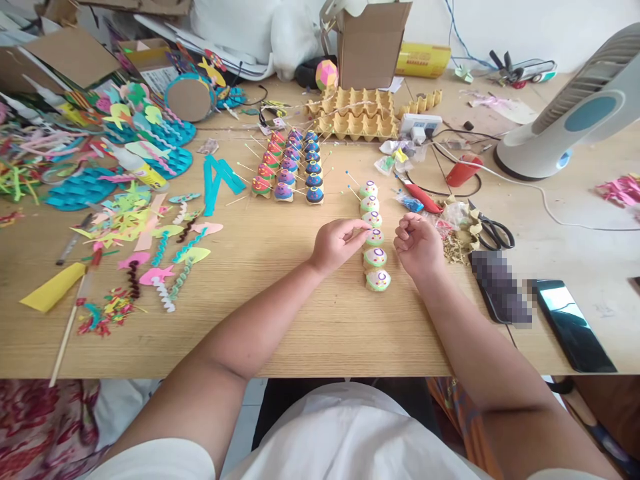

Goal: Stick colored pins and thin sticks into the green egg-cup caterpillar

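white caterpillar [377, 258] under the left hand's fingertips [367, 228]

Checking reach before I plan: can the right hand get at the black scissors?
Probably yes: the right hand is near, only low scraps lie between, and the scissors' handles look uncovered.

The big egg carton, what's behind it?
Behind the egg carton are a tall cardboard box and a colourful ball. The bit of table right behind its bumps is hidden.
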`<state>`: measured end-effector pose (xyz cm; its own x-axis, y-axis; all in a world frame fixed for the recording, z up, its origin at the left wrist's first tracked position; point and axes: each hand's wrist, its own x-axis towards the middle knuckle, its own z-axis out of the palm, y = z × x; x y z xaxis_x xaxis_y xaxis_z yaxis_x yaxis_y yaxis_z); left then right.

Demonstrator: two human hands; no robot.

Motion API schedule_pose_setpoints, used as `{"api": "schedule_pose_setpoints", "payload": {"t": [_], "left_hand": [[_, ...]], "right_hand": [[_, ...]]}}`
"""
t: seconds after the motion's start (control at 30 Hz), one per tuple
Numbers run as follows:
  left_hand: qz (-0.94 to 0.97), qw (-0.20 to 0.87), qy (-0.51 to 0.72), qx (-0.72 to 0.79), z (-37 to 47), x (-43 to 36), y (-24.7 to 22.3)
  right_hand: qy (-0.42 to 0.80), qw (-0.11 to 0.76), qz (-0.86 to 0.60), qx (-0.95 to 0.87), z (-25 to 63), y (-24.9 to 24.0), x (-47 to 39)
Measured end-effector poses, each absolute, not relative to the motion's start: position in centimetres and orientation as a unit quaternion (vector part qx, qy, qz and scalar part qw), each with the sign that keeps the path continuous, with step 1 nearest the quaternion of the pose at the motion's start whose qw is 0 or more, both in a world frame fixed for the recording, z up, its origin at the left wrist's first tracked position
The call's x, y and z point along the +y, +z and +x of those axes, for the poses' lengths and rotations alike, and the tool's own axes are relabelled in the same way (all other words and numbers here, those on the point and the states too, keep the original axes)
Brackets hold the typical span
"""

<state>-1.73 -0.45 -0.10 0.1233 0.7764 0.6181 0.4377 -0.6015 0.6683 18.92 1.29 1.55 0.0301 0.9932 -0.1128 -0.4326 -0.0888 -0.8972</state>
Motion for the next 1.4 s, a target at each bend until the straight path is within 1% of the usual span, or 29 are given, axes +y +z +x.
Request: {"api": "schedule_pose_setpoints", "payload": {"t": [0.07, 0.13, 0.23, 0.3, 0.37, 0.53, 0.67, 0.83, 1.03, 1.17, 1.4], "left_hand": [[0.746, 0.144, 0.510, 0.403, -1.7, -0.5, 0.0], [0.762, 0.120, 0.501, 0.392, -1.8, -0.6, 0.0], [0.787, 0.083, 0.485, 0.373, -1.8, -0.6, 0.0], [0.794, 0.065, 0.478, 0.370, -1.9, -0.6, 0.0], [0.795, 0.054, 0.471, 0.378, -1.9, -0.6, -0.1], [0.805, 0.034, 0.455, 0.380, -2.0, -0.5, -0.4], [0.805, 0.012, 0.465, 0.367, -2.0, -0.6, -0.4], [0.788, 0.043, 0.461, 0.407, -1.7, -0.7, -0.2], [0.769, 0.088, 0.477, 0.417, -1.9, -0.8, 0.2], [0.786, 0.071, 0.457, 0.410, -2.0, -0.7, 0.1], [0.806, 0.071, 0.439, 0.391, -2.3, -0.5, 0.0]], "right_hand": [[0.574, 0.561, -0.443, -0.399, 18.5, 1.7, 0.7], [0.511, 0.527, -0.461, -0.499, 18.0, 1.9, 0.1], [0.415, 0.487, -0.449, -0.623, 17.5, 2.0, -0.7], [0.383, 0.477, -0.442, -0.656, 17.4, 1.9, -0.9], [0.388, 0.475, -0.439, -0.656, 17.4, 1.9, -0.9], [0.456, 0.469, -0.429, -0.623, 17.4, 1.9, -0.8], [0.478, 0.468, -0.422, -0.613, 17.2, 2.2, -1.0], [0.491, 0.480, -0.426, -0.589, 17.2, 1.8, -0.8], [0.456, 0.524, -0.441, -0.568, 17.6, 1.4, -0.4], [0.452, 0.530, -0.446, -0.561, 17.6, 1.5, -0.4], [0.495, 0.529, -0.438, -0.533, 17.3, 1.8, -0.3]]}}
